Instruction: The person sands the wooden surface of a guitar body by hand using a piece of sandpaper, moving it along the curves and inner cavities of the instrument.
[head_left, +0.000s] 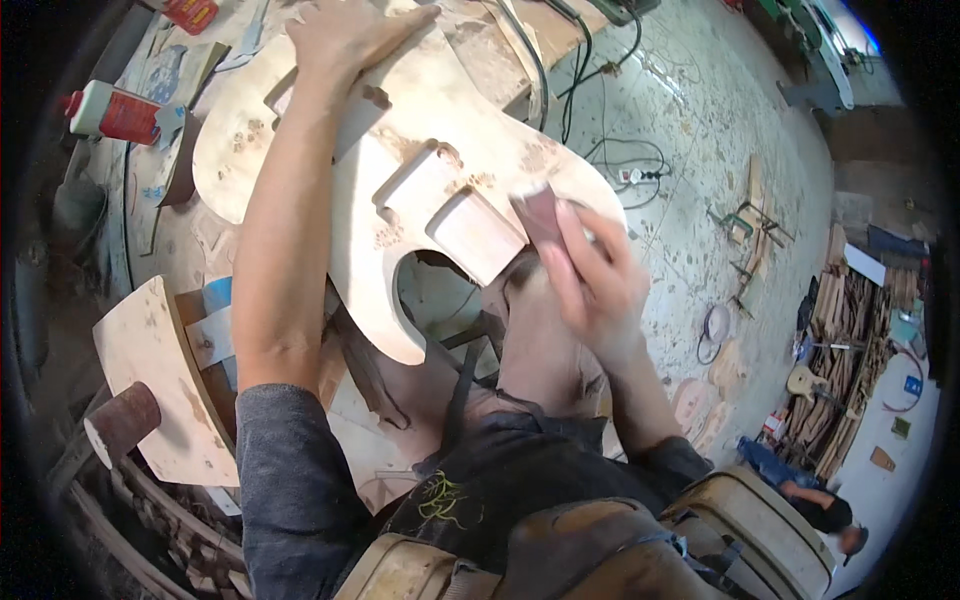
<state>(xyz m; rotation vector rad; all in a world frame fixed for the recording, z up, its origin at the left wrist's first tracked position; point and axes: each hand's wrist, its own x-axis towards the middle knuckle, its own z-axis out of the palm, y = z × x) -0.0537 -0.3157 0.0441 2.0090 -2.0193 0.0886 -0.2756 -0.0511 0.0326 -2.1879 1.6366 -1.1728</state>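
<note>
A pale wooden electric guitar body (480, 140) with routed cavities and knotty dark patches lies in front of me, its horn reaching toward my lap. My left hand (340, 38) rests on its far end, thumb stretched out to the right; some fingertips are cut off by the upper edge. Between the thumb and fingers of my right hand (605, 280) is a folded piece of reddish-brown sandpaper (540, 215). The sandpaper meets or hovers just over the body beside the neck pocket (478, 238); contact is hard to judge.
A white and red glue bottle (118, 112) and torn sandpaper scraps (172, 122) are at the left. Nearer stands a curved wooden piece (165, 385) with a brown cylinder (122, 425). Black cables (575, 90) hang to the floor. Another person (825, 505) is at far right.
</note>
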